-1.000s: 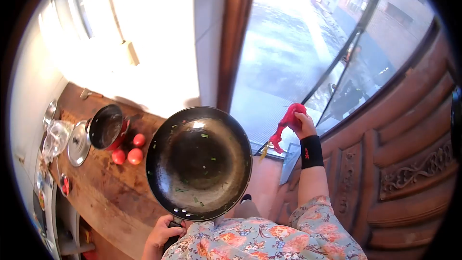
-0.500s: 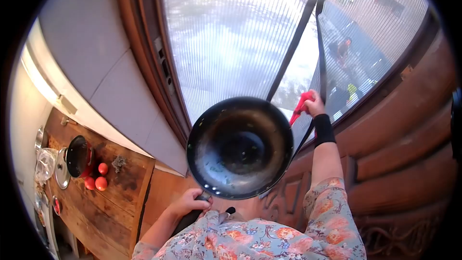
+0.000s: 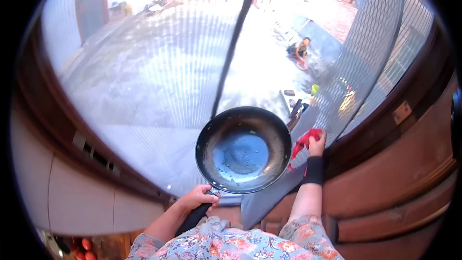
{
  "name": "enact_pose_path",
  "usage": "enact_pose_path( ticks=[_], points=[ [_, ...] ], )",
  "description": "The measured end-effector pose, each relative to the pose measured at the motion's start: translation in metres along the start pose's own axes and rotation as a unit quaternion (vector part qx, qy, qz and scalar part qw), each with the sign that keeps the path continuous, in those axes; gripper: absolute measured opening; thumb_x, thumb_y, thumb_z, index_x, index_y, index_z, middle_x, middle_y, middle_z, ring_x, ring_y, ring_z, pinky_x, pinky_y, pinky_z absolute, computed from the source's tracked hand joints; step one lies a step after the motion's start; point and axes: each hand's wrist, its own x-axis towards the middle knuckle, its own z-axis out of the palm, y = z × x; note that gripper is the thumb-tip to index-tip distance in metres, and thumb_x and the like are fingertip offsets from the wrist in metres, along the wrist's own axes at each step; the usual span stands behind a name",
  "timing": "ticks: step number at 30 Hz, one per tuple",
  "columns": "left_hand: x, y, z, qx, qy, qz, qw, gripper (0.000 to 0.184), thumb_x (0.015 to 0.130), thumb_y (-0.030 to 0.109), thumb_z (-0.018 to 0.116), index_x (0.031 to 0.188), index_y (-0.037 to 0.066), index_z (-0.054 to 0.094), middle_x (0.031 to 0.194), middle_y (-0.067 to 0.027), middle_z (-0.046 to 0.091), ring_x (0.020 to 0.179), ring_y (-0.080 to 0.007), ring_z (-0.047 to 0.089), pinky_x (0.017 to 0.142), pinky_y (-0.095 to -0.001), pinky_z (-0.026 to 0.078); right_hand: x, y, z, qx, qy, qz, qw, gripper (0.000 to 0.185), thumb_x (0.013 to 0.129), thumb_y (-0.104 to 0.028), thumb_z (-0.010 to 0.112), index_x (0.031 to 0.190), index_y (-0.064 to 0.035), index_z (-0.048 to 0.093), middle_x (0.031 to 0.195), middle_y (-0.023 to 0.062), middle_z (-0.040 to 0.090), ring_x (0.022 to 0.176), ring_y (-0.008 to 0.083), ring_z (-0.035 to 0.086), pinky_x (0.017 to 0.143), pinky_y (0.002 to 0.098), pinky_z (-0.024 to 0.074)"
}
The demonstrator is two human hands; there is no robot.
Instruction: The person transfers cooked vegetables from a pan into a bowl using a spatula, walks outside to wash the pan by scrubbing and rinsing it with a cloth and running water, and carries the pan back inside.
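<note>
Left hand clenched around the black handle of the wok, thumb on top near the rivets; right hand closed on a bunched red cloth, fingers partly hidden. Wok is held in front of the body in the doorway, near its bottom edge, inside facing the camera. Dark metal, bluish shine at the base, small green bits stuck on the bottom and sides. Red cloth hangs just right of the wok rim, in front of the gathered mesh screen; can't tell if the fingers also pinch the mesh. Black wristband on the right wrist, floral shirt below. Left mesh panel spans the left of the doorway, dark edge strip running down to behind the wok; open gap between the two meshes. Through the gap: a person low to the ground by a grey-blue panel, yellow-green container nearer. Brown wooden door at right, hinge on the frame above it. Bottom left, past the pale wall, red tomatoes, partly cut off by the view's dark edge.
</note>
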Motion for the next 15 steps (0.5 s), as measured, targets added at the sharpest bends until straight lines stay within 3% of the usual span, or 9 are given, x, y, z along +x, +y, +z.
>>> enact_pose_path(
  ticks=[4, 7, 9, 10, 12, 13, 14, 15],
  points=[
    [0.052, 0.05, -0.037, 0.022, 0.029, 0.005, 0.999, 0.015, 0.073, 0.007, 0.058, 0.083, 0.0, 0.05, 0.064, -0.0062, 0.052, 0.05, -0.0122, 0.051, 0.047, -0.0226, 0.043, -0.005, -0.002, 0.008, -0.132, 0.104, -0.014, 0.986, 0.046, 0.066, 0.005, 0.049, 0.11, -0.0049, 0.043, 0.105, 0.0161, 0.049, 0.096, 0.029, 0.05, 0.084, 0.0351, 0.04],
    [0.07, 0.066, -0.054, 0.055, 0.058, 0.028, 0.996, 0.015, 0.072, 0.008, 0.059, 0.081, 0.0, 0.049, 0.063, -0.0067, 0.053, 0.049, -0.0128, 0.052, 0.047, -0.0229, 0.042, -0.011, -0.003, 0.024, -0.124, 0.166, 0.008, 0.978, 0.037, 0.066, 0.003, 0.05, 0.102, -0.0053, 0.049, 0.098, 0.0158, 0.054, 0.09, 0.0306, 0.053, 0.08, 0.0367, 0.0422],
    [0.091, 0.079, -0.07, 0.065, 0.07, 0.026, 0.995, 0.016, 0.072, 0.008, 0.059, 0.081, 0.0, 0.049, 0.063, -0.0069, 0.053, 0.049, -0.0129, 0.052, 0.047, -0.0229, 0.042, -0.007, 0.004, 0.048, -0.17, 0.075, 0.019, 0.982, 0.025, 0.067, -0.003, 0.049, 0.091, -0.0045, 0.054, 0.085, 0.0149, 0.059, 0.079, 0.0318, 0.057, 0.072, 0.0366, 0.0442],
    [0.1, 0.086, -0.078, 0.052, 0.082, 0.041, 0.994, 0.016, 0.072, 0.008, 0.059, 0.081, -0.001, 0.049, 0.063, -0.007, 0.052, 0.049, -0.013, 0.051, 0.047, -0.0229, 0.042, -0.001, 0.02, 0.061, -0.25, 0.007, 0.025, 0.968, 0.029, 0.066, -0.003, 0.048, 0.096, -0.0039, 0.053, 0.086, 0.0167, 0.058, 0.081, 0.033, 0.056, 0.073, 0.0367, 0.044],
    [0.123, 0.097, -0.099, 0.04, 0.107, 0.062, 0.992, 0.017, 0.071, 0.008, 0.059, 0.081, -0.001, 0.049, 0.062, -0.0073, 0.052, 0.048, -0.0133, 0.051, 0.046, -0.0231, 0.042, 0.019, 0.071, 0.085, -0.212, -0.069, 0.005, 0.975, 0.039, 0.065, 0.001, 0.048, 0.103, 0.0015, 0.049, 0.09, 0.0168, 0.057, 0.075, 0.0261, 0.058, 0.071, 0.033, 0.046],
    [0.126, 0.097, -0.106, 0.047, 0.121, 0.062, 0.99, 0.017, 0.071, 0.008, 0.059, 0.081, -0.001, 0.049, 0.062, -0.0074, 0.052, 0.048, -0.0136, 0.051, 0.046, -0.0233, 0.042, 0.026, 0.092, 0.093, -0.134, -0.064, 0.037, 0.988, 0.045, 0.065, 0.003, 0.047, 0.11, 0.001, 0.044, 0.09, 0.0161, 0.056, 0.07, 0.0232, 0.058, 0.062, 0.0312, 0.0477],
    [0.136, 0.102, -0.118, 0.056, 0.134, 0.061, 0.988, 0.017, 0.071, 0.008, 0.058, 0.081, -0.001, 0.049, 0.062, -0.0074, 0.052, 0.048, -0.0138, 0.05, 0.046, -0.0235, 0.042, 0.036, 0.115, 0.096, 0.012, -0.057, 0.215, 0.975, 0.043, 0.065, 0.003, 0.045, 0.109, 0.0017, 0.044, 0.091, 0.0137, 0.055, 0.069, 0.0228, 0.057, 0.059, 0.0308, 0.0477],
    [0.146, 0.109, -0.124, 0.072, 0.139, 0.064, 0.986, 0.015, 0.071, 0.008, 0.057, 0.081, -0.001, 0.049, 0.062, -0.0075, 0.051, 0.048, -0.0143, 0.05, 0.047, -0.0244, 0.042, 0.05, 0.162, 0.096, 0.079, -0.006, 0.227, 0.971, 0.046, 0.063, 0.007, 0.044, 0.109, 0.0001, 0.043, 0.087, 0.0124, 0.055, 0.065, 0.021, 0.056, 0.053, 0.0293, 0.0469]
  ],
)
